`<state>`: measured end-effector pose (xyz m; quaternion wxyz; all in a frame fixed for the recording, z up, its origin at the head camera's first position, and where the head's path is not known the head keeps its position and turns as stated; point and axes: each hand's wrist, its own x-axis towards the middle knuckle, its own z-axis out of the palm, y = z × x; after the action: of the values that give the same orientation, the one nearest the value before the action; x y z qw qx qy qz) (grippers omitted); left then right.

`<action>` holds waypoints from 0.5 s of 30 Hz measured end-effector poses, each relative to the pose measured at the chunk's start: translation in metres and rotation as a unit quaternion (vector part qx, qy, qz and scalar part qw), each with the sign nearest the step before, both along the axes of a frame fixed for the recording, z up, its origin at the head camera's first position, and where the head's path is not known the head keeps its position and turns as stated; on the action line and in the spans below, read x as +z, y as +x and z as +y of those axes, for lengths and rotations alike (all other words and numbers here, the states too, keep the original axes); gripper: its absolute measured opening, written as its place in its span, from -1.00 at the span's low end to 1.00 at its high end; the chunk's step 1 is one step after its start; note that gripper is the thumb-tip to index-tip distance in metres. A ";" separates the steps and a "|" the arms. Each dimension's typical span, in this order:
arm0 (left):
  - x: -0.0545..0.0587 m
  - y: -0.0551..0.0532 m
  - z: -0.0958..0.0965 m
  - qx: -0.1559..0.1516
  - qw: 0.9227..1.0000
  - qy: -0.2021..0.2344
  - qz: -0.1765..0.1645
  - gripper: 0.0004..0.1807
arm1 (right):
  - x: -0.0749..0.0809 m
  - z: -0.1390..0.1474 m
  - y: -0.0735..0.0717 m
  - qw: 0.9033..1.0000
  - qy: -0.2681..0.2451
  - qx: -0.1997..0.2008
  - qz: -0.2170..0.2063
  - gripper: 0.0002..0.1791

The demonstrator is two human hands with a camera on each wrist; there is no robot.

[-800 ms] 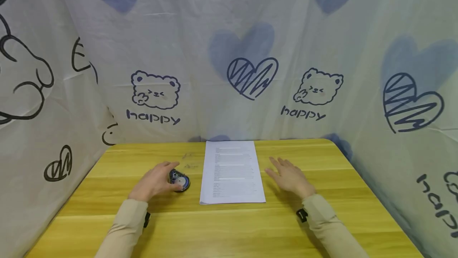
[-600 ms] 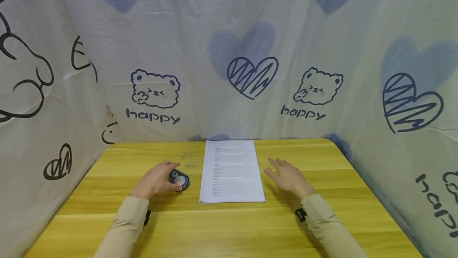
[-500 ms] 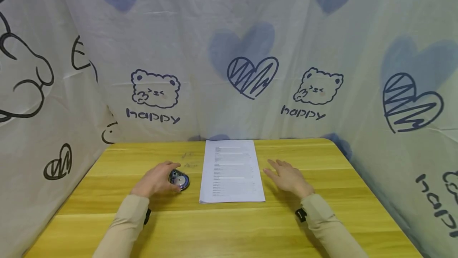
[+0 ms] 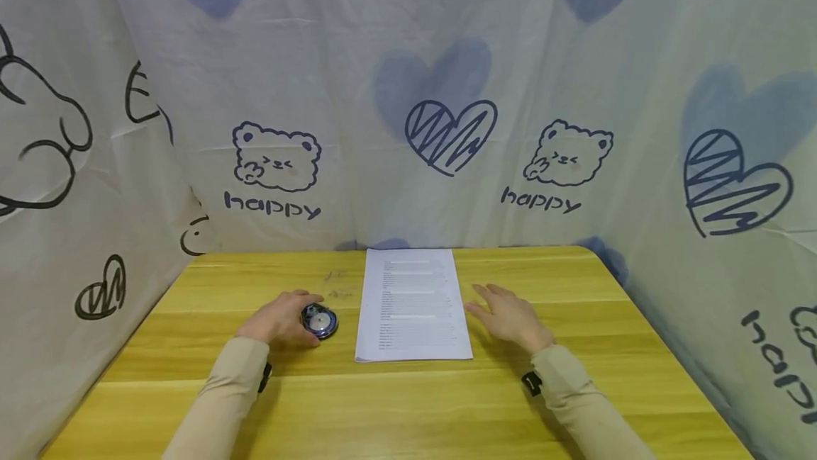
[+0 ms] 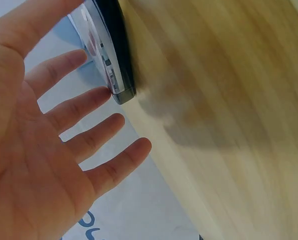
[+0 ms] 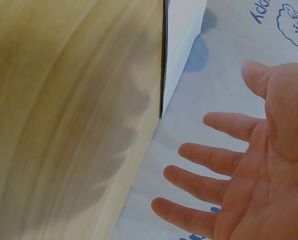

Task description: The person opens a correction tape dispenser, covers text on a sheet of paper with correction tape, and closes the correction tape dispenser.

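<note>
On the left of the table lies a small drop-shaped device [image 4: 321,321], dark blue-black with a round pale disc on its face. My left hand [image 4: 279,318] is spread beside it, fingertips by its far edge and thumb by its near edge. In the left wrist view the fingers of that hand [image 5: 54,120] are straight, and one fingertip overlaps the end of the device [image 5: 120,60]. To the right of a printed paper stack [image 4: 413,336], my right hand [image 4: 508,316] hovers palm down with its fingers spread. It holds nothing; the right wrist view shows its bare palm [image 6: 259,165].
The wooden table [image 4: 408,410] has a rounded far right corner. White cloth [image 4: 357,91] with printed bears and hearts hangs behind it and on both sides. Faint marks [image 4: 335,285] show on the tabletop left of the papers. Each wrist wears a black camera [image 4: 532,383].
My left thumb has shifted off the device's disc to its near edge. The right hand has moved slightly left toward the papers. The device and papers have stayed in place.
</note>
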<state>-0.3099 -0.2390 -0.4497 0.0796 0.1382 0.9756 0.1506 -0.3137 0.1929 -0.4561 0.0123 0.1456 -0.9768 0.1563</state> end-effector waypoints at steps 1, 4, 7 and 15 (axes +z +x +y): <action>0.000 -0.001 0.000 0.001 1.000 0.001 -0.001 -0.08 | 0.001 -0.001 0.000 1.000 -0.003 -0.001 0.006 -0.33; 0.000 -0.003 0.001 -0.001 1.000 0.002 0.001 -0.10 | 0.002 -0.004 -0.001 1.000 -0.006 -0.005 0.021 -0.37; -0.001 -0.004 0.003 -0.004 1.000 0.007 0.000 -0.12 | 0.003 -0.008 -0.001 1.000 -0.009 -0.004 0.028 -0.41; -0.007 -0.007 0.006 0.009 1.000 0.014 -0.014 -0.11 | 0.001 -0.016 0.001 1.000 -0.009 -0.001 0.025 -0.45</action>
<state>-0.3171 -0.2329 -0.4568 0.0902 0.1289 0.9734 0.1667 -0.3130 0.1769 -0.4546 0.0387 0.1480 -0.9749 0.1617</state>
